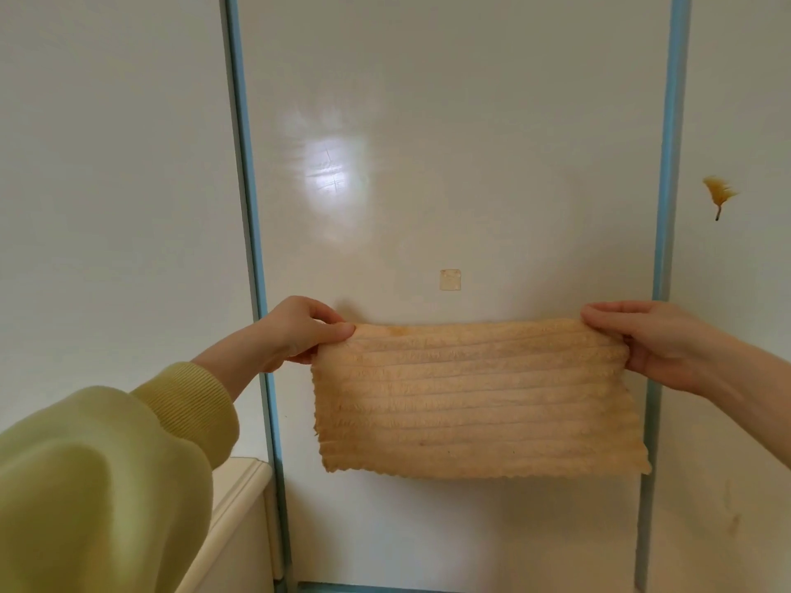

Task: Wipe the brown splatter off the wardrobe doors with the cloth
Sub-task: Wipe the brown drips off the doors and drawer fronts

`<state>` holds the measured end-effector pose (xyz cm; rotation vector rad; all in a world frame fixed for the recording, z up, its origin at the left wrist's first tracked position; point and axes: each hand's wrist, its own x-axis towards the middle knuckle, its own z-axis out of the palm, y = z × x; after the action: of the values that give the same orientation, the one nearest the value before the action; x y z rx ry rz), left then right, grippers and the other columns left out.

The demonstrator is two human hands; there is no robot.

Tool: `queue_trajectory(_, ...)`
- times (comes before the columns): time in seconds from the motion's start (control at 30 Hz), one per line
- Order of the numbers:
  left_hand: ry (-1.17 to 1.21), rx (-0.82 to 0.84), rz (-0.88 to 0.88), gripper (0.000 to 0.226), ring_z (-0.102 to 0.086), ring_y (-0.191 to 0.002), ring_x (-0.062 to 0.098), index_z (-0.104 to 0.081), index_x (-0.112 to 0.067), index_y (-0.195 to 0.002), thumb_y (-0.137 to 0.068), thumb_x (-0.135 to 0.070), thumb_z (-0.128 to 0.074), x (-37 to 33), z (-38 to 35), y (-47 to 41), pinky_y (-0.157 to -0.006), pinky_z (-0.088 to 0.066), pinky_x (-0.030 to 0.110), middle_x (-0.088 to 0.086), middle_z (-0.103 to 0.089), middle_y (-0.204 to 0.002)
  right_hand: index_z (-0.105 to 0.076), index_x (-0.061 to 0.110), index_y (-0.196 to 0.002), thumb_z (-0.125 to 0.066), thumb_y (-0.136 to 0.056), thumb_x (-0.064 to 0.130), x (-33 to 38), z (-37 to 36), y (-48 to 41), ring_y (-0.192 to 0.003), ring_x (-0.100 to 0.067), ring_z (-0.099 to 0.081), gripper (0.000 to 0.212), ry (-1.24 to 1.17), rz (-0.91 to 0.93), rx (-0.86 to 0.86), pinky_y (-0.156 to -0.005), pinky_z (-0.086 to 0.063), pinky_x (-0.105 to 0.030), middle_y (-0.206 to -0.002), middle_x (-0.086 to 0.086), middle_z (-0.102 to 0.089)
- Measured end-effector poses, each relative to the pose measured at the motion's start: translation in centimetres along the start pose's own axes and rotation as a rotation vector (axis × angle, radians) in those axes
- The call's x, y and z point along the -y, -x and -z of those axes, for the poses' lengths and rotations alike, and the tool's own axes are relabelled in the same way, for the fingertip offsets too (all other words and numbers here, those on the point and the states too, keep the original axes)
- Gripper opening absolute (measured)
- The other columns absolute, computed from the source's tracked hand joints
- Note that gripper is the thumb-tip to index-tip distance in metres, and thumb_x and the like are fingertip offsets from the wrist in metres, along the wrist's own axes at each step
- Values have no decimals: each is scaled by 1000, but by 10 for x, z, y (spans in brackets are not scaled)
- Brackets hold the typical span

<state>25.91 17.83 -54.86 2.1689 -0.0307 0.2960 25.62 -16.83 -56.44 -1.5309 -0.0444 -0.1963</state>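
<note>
Wardrobe doors: three white glossy panels in view, the middle door (449, 122) whole across its width, the left door (115, 164) and right door (744, 100) cut by the frame edges. Blue edge strips: two, one (246, 164) between left and middle doors, one (670, 164) between middle and right.

Brown splatter (720, 193): one clear fan-shaped mark with a dark drip at its foot, on the right door, above and to the right of the right hand. Fainter brownish smudges (730, 507) low on the same door; their number cannot be told.

Square patch (450, 279): one, pale tan, on the middle door just above the cloth.

Cloth (479, 400): one, peach-coloured, ribbed in horizontal bands, scalloped lower edge. It hangs spread flat in front of the lower middle door, stretched between the two hands.

Hands: two. Left hand (295, 331), with a yellow-green sleeve (128, 464), pinches the cloth's upper left corner, thumb on the near face, fingers curled behind. Right hand (659, 340) pinches the upper right corner, fingers closed over the top edge.

Moulded ledge (244, 485): one, cream, at lower left.
</note>
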Motion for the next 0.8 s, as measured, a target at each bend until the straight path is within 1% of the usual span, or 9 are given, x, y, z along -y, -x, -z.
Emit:
queue_trajectory(0.17, -19, 41, -3, 13, -61, -78, 20, -59, -16, -91, -83, -25, -64, 0, 3, 2, -54, -55, 23, 9, -59, -91, -61, 9, -95, -60, -82, 3, 5, 4, -1, -79, -19, -57, 15, 63, 2, 17, -54, -53, -25, -88, -7, -59)
queue_trajectory(0.27, 3, 58, -9, 12, -62, -77, 22, -60, -16, -91, -83, -24, -63, -1, 4, 2, -52, -56, 23, 12, -60, -92, -61, 9, -94, -60, -82, 3, 7, 6, -2, -80, -19, -59, 13, 86, 32, 20, -51, -55, -22, -88, -8, -60)
queue_trajectory(0.33, -10, 43, -44, 14, -62, -74, 21, -62, -15, -94, -83, -23, -64, -2, 5, 1, -49, -54, 21, 11, -61, -90, -61, 9, -96, -60, -82, 4, 8, 7, -4, -81, -19, -59, 14, 105, 60, 19, -56, -55, -25, -89, -8, -60)
queue_trajectory(0.4, -54, 16, -93, 17, -61, -71, 18, -63, -15, -95, -82, -25, -65, -5, 8, -1, -48, -52, 17, 9, -61, -85, -62, 11, -94, -60, -81, 5, 10, 8, -6, -83, -18, -58, 14, 139, 93, 14, -64, -50, -28, -91, -7, -60)
queue_trajectory(0.47, -71, 14, -108, 19, -62, -69, 17, -62, -14, -95, -80, -26, -66, -7, 12, -5, -48, -52, 17, 9, -62, -82, -63, 13, -91, -62, -80, 8, 12, 9, -9, -84, -18, -58, 12, 182, 143, -1, -67, -47, -28, -92, -6, -60)
queue_trajectory(0.53, -39, 47, -75, 21, -63, -66, 17, -62, -13, -94, -78, -25, -67, -11, 18, -8, -48, -52, 19, 10, -63, -82, -64, 15, -89, -64, -77, 11, 15, 9, -12, -83, -17, -59, 13, 210, 199, -14, -65, -47, -27, -92, -5, -61)
queue_trajectory(0.63, 37, 83, -39, 25, -61, -57, 13, -62, -11, -94, -73, -22, -70, -16, 26, -12, -48, -52, 19, 9, -62, -77, -66, 15, -86, -69, -64, 19, 20, 9, -19, -82, -17, -61, 22, 226, 270, -31, -57, -56, -23, -91, -7, -64)
queue_trajectory(0.73, 85, 94, -63, 40, -60, -49, 8, -63, -10, -89, -57, -29, -78, -19, 35, -17, -46, -49, 16, 7, -62, -73, -68, 16, -83, -71, -56, 26, 21, 8, -30, -83, -20, -63, 28, 264, 334, -44, -56, -56, -18, -92, -10, -67)
queue_trajectory(0.8, 71, 111, -104, 68, -62, -51, 7, -67, -8, -78, -28, -48, -88, -20, 44, -20, -47, -49, 15, 5, -66, -65, -69, 17, -81, -75, -50, 31, 24, 9, -38, -83, -20, -65, 34, 271, 365, -38, -60, -56, -19, -92, -11, -68)
